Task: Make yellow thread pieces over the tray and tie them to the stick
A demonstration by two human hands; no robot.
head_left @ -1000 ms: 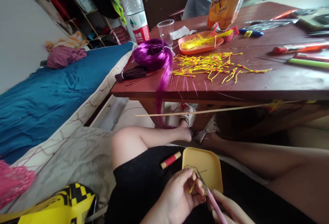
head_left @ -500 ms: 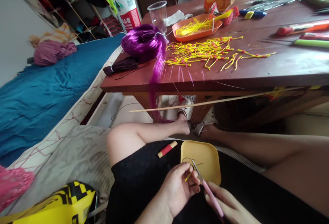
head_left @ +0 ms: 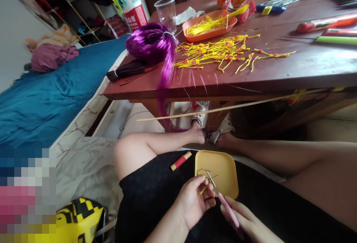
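Observation:
Over my lap, my left hand (head_left: 192, 202) pinches a short yellow strand (head_left: 202, 190) between thumb and fingers. My right hand (head_left: 242, 217) is closed around a slim tool with a pink handle (head_left: 229, 210) and a thin, pointed metal end; its exact kind is unclear. The metal tip reaches up beside my left fingertips. Just beyond both hands, a yellow tray (head_left: 230, 165) rests on my lap with a few short dark bits in it. To the tray's left lies a small wooden stick wrapped in red thread (head_left: 180, 161).
A red-brown table (head_left: 240, 81) stands ahead, bearing knotted yellow-and-red cords (head_left: 214, 51), a purple thread hank (head_left: 150, 44), an orange dish (head_left: 209, 36) and a plastic cup (head_left: 165, 12). A thin wooden stick (head_left: 195, 114) crosses below its edge. A bed (head_left: 69, 83) is at left.
The view has shifted slightly, so the table things sit a little further left and higher. Both hands keep nearly the same pose, still holding the strand and the pink-handled tool.

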